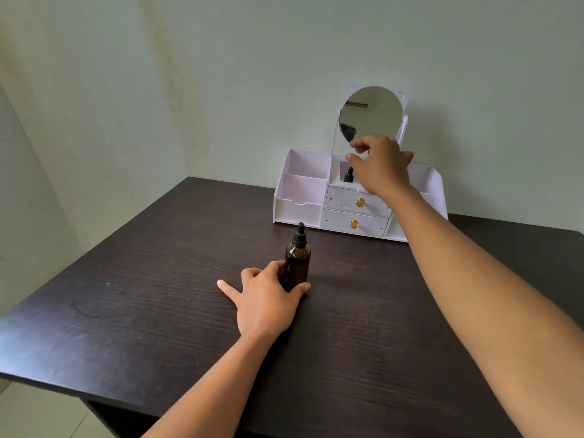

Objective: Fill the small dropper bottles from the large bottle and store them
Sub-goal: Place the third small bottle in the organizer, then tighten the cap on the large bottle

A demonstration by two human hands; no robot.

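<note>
1. Head view: the left hand [265, 298] wraps thumb and fingers round the base of the large bottle [297, 259], which stands upright on the dark table [126, 295].
2. Beyond that grip, the right hand [377, 167] hovers over the white organizer [300, 191], fingers loosely spread, holding nothing I can see.
3. Just under it, a small dropper bottle [348, 175] stands in the middle compartment, below the round mirror [371, 113].
</note>
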